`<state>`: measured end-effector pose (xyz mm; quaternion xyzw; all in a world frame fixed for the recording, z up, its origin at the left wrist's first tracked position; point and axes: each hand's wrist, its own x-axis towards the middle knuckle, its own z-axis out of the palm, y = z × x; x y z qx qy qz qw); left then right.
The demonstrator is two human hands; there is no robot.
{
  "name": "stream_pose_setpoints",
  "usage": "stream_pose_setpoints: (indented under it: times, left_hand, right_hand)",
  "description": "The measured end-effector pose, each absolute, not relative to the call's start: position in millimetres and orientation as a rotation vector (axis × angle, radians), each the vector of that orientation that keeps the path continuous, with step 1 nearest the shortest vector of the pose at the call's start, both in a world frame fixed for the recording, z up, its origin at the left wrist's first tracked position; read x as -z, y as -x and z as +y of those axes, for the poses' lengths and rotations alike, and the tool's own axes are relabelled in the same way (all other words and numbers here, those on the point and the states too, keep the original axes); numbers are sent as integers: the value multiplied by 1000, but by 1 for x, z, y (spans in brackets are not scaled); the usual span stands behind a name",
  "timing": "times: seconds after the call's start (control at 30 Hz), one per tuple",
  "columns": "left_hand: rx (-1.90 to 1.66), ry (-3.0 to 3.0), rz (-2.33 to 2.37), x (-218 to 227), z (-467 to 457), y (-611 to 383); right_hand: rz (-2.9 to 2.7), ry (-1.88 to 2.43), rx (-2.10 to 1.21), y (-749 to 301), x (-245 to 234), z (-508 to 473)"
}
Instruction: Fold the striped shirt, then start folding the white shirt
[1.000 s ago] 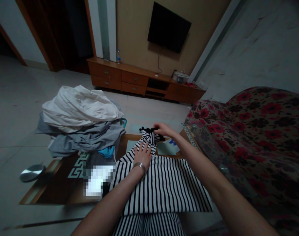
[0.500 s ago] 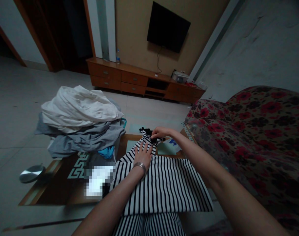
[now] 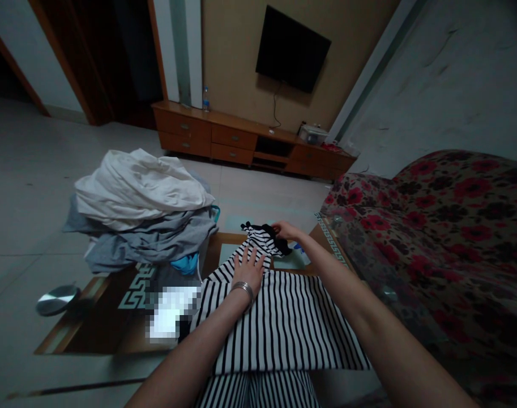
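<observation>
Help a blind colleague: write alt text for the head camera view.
The left hand presses flat on a black-and-white striped fabric garment spread on a wooden table; the right hand pinches its black-trimmed far end. White and grey laundry is heaped at left.

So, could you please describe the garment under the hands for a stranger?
Find the low table beside the floral sofa. The garment lies flat on it under the left hand, the right hand holding its far tip. Only it is black-and-white striped; the pile beside it is plain white and grey.
</observation>
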<state>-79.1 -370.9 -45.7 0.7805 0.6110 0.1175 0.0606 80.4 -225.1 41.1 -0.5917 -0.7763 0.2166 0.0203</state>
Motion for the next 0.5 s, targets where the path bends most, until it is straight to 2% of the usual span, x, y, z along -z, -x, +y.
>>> stream_pose_setpoints:
  times: [0.1, 0.3, 0.5]
  left_hand:
    - [-364, -2367, 1840, 45, -371, 79]
    - [-373, -2360, 1838, 43, -372, 79]
    - [-372, -2352, 1834, 40, -372, 79]
  right_hand:
    - [-2497, 1696, -793, -71, -39, -225]
    - [-2387, 2114, -536, -58, -45, -221]
    - [-2409, 2088, -732, -51, -42, -231]
